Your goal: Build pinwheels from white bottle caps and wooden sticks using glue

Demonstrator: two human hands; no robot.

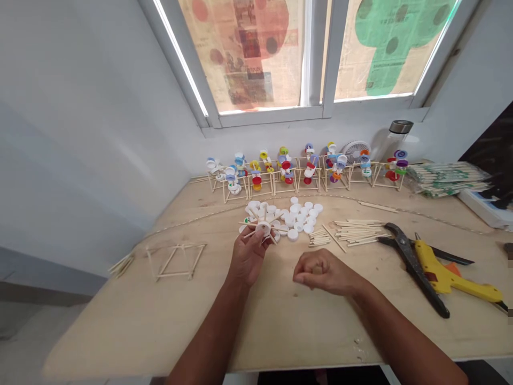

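My left hand [249,259] pinches a white bottle cap hub [263,230] from which several thin wooden sticks stick out like spokes. Just behind it lies a loose pile of white caps [294,216]. To the right my right hand [319,271] is curled closed above the table; whatever is inside the fingers, if anything, cannot be made out. Beyond that hand are short cut sticks [319,237] and longer sticks [360,232]. A square stick frame [174,275] stands on the left part of the table.
Stick stands with coloured cap wheels [286,171] line the wall. At right lie black-handled pliers [419,283], a yellow glue gun [435,267], bagged sticks [447,176] and a power strip [484,208]. A bottle [395,139] and small fan [356,152] stand behind.
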